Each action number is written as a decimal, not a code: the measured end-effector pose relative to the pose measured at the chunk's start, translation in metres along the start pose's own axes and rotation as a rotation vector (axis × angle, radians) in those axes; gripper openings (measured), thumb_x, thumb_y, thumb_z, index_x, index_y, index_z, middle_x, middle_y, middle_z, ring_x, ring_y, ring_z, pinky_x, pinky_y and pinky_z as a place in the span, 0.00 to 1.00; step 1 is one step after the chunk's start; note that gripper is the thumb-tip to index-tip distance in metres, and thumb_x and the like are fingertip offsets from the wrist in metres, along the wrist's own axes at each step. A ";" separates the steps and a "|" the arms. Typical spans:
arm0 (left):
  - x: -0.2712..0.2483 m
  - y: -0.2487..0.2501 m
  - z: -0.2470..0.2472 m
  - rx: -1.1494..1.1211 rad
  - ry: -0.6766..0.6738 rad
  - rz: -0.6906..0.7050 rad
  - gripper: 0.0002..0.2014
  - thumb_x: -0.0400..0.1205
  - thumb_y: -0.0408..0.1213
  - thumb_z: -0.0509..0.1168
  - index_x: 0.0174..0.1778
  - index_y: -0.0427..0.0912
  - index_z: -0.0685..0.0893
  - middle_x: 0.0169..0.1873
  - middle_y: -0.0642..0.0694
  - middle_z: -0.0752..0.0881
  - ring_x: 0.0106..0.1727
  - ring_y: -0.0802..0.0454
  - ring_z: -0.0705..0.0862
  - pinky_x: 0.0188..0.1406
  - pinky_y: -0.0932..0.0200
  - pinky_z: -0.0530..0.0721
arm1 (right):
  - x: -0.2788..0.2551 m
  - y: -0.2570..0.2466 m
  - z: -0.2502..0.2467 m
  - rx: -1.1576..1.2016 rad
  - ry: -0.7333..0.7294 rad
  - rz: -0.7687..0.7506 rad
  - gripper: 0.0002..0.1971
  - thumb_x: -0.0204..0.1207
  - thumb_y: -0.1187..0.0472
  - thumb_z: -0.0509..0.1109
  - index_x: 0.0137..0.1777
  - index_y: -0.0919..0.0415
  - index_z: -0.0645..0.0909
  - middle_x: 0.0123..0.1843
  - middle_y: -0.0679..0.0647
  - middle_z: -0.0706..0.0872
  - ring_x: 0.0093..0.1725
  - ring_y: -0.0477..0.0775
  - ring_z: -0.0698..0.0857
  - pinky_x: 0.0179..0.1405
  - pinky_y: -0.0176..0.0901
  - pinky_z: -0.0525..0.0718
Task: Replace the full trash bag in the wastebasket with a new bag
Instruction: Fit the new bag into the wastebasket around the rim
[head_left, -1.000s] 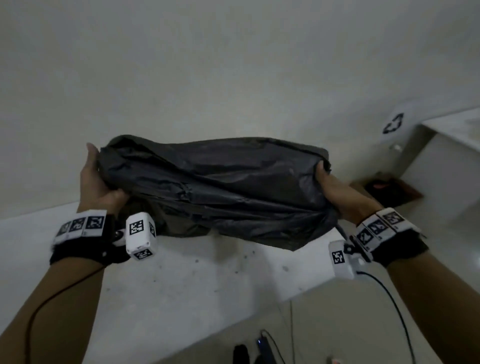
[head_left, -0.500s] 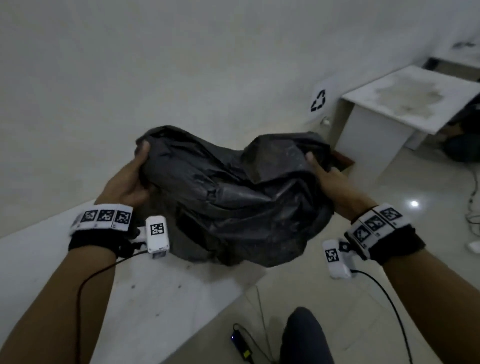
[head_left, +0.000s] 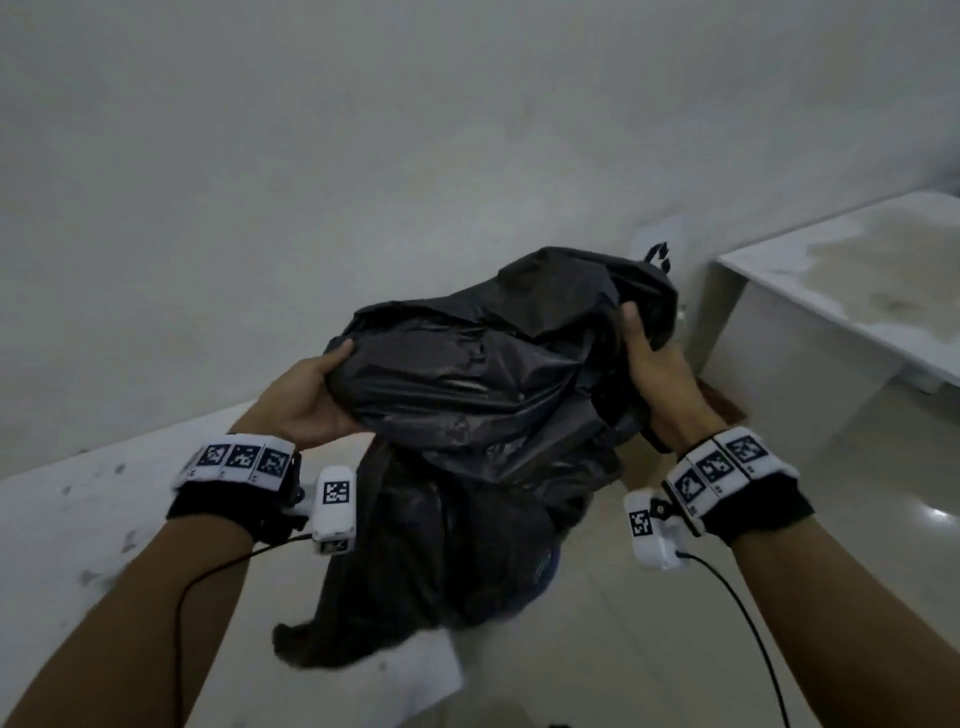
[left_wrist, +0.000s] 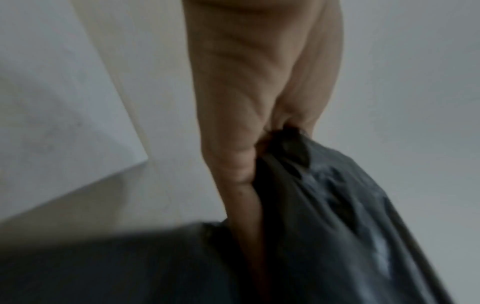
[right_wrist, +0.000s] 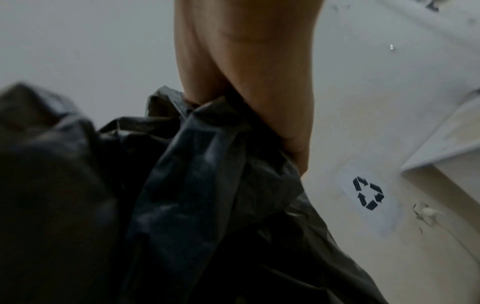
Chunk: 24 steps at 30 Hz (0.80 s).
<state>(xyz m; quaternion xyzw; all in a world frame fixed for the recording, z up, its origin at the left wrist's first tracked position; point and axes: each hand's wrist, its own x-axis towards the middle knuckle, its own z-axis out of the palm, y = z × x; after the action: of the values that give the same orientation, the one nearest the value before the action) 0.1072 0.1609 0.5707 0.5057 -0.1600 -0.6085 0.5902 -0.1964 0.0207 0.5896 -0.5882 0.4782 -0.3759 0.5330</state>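
Left hand (head_left: 306, 400), crumpled black bag (head_left: 483, 395)

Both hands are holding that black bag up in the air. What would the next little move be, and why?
Probably pull the hands apart to open the mouth: the left hand and right hand each grip an edge of the black bag, which hangs crumpled.
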 end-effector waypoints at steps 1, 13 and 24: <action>0.010 0.000 0.020 -0.059 0.054 0.055 0.20 0.82 0.50 0.59 0.51 0.40 0.92 0.56 0.39 0.89 0.50 0.40 0.91 0.47 0.42 0.88 | 0.012 0.002 -0.012 0.009 -0.051 0.002 0.22 0.67 0.28 0.64 0.54 0.39 0.80 0.53 0.41 0.86 0.57 0.48 0.85 0.67 0.54 0.82; 0.085 0.011 0.113 -0.333 0.128 0.286 0.36 0.84 0.64 0.45 0.56 0.40 0.90 0.60 0.38 0.87 0.63 0.40 0.84 0.60 0.45 0.79 | 0.115 0.008 -0.097 -0.039 -0.049 -0.031 0.42 0.64 0.25 0.60 0.73 0.50 0.74 0.67 0.52 0.82 0.69 0.57 0.79 0.71 0.55 0.77; 0.188 -0.102 0.123 -0.390 0.299 0.058 0.38 0.81 0.70 0.41 0.78 0.47 0.69 0.73 0.43 0.76 0.73 0.40 0.75 0.73 0.43 0.73 | 0.175 0.052 -0.010 -0.288 -0.555 0.248 0.37 0.75 0.30 0.53 0.79 0.50 0.68 0.72 0.48 0.78 0.70 0.54 0.78 0.67 0.48 0.76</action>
<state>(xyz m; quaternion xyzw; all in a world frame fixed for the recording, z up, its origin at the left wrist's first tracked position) -0.0100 -0.0283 0.4635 0.4616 0.0351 -0.5290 0.7112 -0.1688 -0.1489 0.5283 -0.6746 0.4313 -0.0622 0.5959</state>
